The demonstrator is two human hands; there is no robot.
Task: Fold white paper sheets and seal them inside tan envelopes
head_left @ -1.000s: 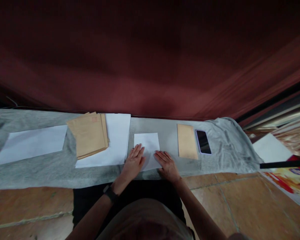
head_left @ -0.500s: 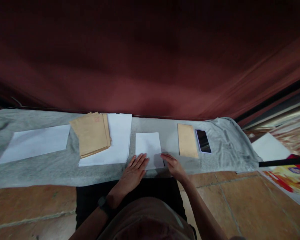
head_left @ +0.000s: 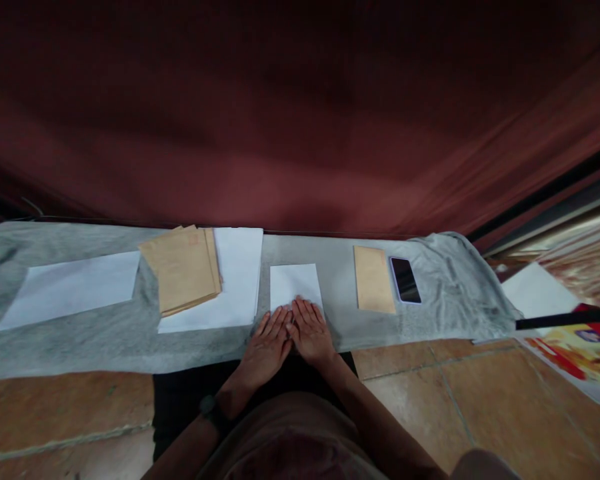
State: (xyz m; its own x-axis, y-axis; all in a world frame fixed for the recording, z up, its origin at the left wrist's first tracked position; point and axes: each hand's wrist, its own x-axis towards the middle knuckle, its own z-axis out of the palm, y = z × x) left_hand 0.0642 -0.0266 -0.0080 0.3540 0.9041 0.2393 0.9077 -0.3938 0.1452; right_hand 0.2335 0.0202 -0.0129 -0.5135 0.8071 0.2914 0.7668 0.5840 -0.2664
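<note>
A small folded white sheet [head_left: 294,283] lies on the grey cloth [head_left: 105,333] in front of me. My left hand [head_left: 267,340] rests flat, fingers stretched out, at the sheet's near left corner. My right hand [head_left: 310,330] lies flat beside it with fingers together on the sheet's near edge. The two hands touch side by side. Neither hand holds anything. A dark watch band sits on my left wrist.
Left of the sheet lies a stack of brown envelopes [head_left: 183,267] on larger white paper [head_left: 237,273], and further left a long white sheet [head_left: 73,287]. To the right lie one brown envelope [head_left: 373,288] and a phone [head_left: 405,280]. A dark red curtain hangs behind.
My right hand has slid left from the sheet's right side to its near edge, next to my left hand. My left hand drew back slightly toward me.
</note>
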